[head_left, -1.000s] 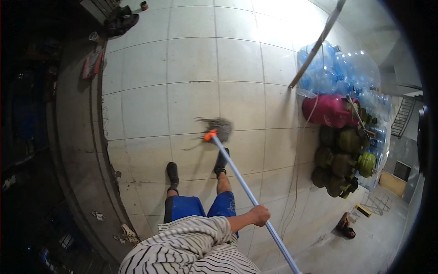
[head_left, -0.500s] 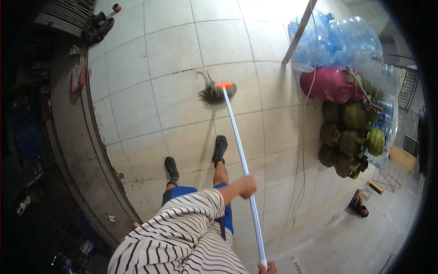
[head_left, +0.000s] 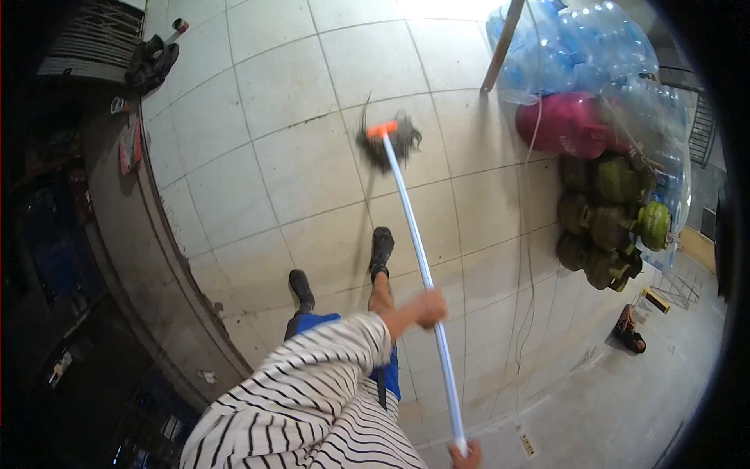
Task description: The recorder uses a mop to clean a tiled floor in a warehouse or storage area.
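Observation:
A mop with a pale blue pole (head_left: 408, 211) reaches from the bottom edge up to the tiled floor. Its orange head piece (head_left: 382, 130) carries dark grey strands (head_left: 399, 147), partly smeared, lying on the tiles ahead of my feet. Partway along the pole, my left hand (head_left: 430, 308) is closed around it. Near the pole's end, at the bottom edge, my right hand (head_left: 466, 455) grips it and is only partly in view.
Green gas cylinders (head_left: 611, 223), a pink cylinder (head_left: 561, 125) and wrapped blue water bottles (head_left: 539, 59) stand on the right. A cable (head_left: 531, 266) trails over the floor. A wooden post (head_left: 501, 48) stands by the bottles. Shoes (head_left: 152, 64) sit far left beside a ledge (head_left: 144, 227).
The mop head has moved slightly farther away and its strands have swung from left to right. Both hands have shifted a little right with the pole.

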Action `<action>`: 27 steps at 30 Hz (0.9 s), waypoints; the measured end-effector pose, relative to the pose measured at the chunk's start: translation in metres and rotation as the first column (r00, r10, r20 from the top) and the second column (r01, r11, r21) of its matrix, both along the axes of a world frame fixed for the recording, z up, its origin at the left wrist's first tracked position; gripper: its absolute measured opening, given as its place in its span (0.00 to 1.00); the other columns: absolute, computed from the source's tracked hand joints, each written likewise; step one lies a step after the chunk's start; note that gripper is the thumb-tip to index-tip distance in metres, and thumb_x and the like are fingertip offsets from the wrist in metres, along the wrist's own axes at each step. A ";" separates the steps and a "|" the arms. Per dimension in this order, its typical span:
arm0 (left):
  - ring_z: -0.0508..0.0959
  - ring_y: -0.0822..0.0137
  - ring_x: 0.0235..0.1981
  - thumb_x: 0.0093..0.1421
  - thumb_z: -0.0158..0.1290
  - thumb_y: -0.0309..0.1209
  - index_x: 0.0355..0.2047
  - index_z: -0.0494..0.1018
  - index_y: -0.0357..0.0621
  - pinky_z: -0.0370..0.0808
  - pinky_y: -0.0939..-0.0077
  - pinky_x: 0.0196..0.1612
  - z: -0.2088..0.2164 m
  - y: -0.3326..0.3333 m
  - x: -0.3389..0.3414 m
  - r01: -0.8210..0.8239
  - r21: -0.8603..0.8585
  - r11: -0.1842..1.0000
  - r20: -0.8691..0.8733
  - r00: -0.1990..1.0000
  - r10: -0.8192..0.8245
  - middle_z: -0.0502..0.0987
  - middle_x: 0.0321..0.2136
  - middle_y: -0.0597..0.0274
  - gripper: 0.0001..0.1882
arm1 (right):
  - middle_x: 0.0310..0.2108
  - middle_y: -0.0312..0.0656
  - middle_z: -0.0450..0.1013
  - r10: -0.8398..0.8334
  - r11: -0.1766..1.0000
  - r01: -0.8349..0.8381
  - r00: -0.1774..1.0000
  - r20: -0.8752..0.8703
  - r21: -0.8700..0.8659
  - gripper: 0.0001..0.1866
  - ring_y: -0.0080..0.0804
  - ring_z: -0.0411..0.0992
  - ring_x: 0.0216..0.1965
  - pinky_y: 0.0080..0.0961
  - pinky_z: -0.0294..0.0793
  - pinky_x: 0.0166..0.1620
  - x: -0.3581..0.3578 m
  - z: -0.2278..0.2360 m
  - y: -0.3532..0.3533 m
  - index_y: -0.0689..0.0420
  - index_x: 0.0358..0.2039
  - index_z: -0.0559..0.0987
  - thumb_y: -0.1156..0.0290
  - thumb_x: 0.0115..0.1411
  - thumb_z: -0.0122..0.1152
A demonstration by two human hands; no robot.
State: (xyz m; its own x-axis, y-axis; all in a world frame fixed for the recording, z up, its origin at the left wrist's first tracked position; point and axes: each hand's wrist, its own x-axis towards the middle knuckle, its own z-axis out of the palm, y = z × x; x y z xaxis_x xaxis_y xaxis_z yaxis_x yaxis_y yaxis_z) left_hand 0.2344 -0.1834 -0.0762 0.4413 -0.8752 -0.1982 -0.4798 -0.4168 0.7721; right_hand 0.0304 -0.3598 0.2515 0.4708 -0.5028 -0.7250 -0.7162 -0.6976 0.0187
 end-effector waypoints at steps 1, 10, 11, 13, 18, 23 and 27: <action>0.75 0.61 0.22 0.35 0.54 0.33 0.13 0.74 0.51 0.70 0.69 0.30 0.022 -0.022 -0.018 -0.028 -0.040 0.999 -0.036 0.999 0.026 0.73 0.15 0.60 0.03 | 0.25 0.41 0.66 0.067 0.994 -0.066 0.998 0.012 -0.084 0.17 0.29 0.60 0.27 0.28 0.63 0.32 -0.007 0.025 -0.023 0.63 0.31 0.70 0.66 0.45 0.61; 0.74 0.59 0.22 0.38 0.48 0.32 0.11 0.70 0.52 0.67 0.68 0.31 0.066 -0.006 -0.003 -0.573 -0.185 0.799 -0.197 0.818 0.541 0.72 0.14 0.61 0.03 | 0.10 0.35 0.63 0.599 0.787 -0.559 0.793 0.109 -0.262 0.15 0.20 0.59 0.14 0.20 0.59 0.18 0.163 0.100 -0.049 0.60 0.13 0.68 0.71 0.28 0.66; 0.74 0.59 0.21 0.37 0.49 0.33 0.11 0.69 0.52 0.67 0.68 0.29 0.056 0.010 -0.004 -0.660 -0.166 0.733 -0.195 0.751 0.631 0.72 0.14 0.61 0.03 | 0.09 0.35 0.61 0.612 0.770 -0.567 0.786 0.088 -0.294 0.17 0.20 0.58 0.14 0.21 0.58 0.17 0.190 0.083 -0.031 0.59 0.11 0.65 0.70 0.25 0.65; 0.73 0.59 0.21 0.37 0.49 0.33 0.11 0.68 0.52 0.67 0.67 0.28 0.032 0.047 -0.003 -0.753 -0.101 0.650 -0.107 0.658 0.745 0.71 0.14 0.61 0.03 | 0.08 0.41 0.60 0.583 0.812 -0.556 0.775 0.242 -0.175 0.19 0.29 0.58 0.10 0.28 0.58 0.16 0.238 0.057 0.034 0.60 0.09 0.63 0.67 0.26 0.66; 0.71 0.53 0.18 0.36 0.50 0.35 0.11 0.68 0.50 0.67 0.62 0.24 -0.057 0.156 -0.051 -0.882 0.025 0.470 0.084 0.470 0.879 0.69 0.12 0.57 0.05 | 0.09 0.40 0.63 0.694 0.655 -0.738 0.673 0.254 0.163 0.18 0.27 0.60 0.11 0.24 0.62 0.18 0.269 -0.063 0.075 0.58 0.14 0.66 0.65 0.32 0.68; 0.73 0.58 0.28 0.40 0.53 0.38 0.17 0.75 0.52 0.68 0.66 0.30 -0.071 0.278 -0.102 -0.553 0.704 0.445 0.068 0.677 0.733 0.73 0.20 0.59 0.07 | 0.15 0.44 0.68 0.864 0.395 -0.871 0.460 0.205 0.293 0.19 0.43 0.69 0.19 0.36 0.67 0.23 0.233 -0.187 0.153 0.54 0.25 0.70 0.57 0.37 0.65; 0.72 0.57 0.28 0.37 0.54 0.36 0.17 0.73 0.47 0.66 0.63 0.32 -0.113 0.223 -0.108 -0.696 0.633 0.340 0.067 0.486 0.871 0.72 0.20 0.55 0.08 | 0.12 0.43 0.66 0.797 0.421 -0.872 0.487 0.357 0.248 0.18 0.37 0.65 0.15 0.31 0.63 0.20 0.268 -0.176 0.118 0.57 0.22 0.70 0.62 0.36 0.68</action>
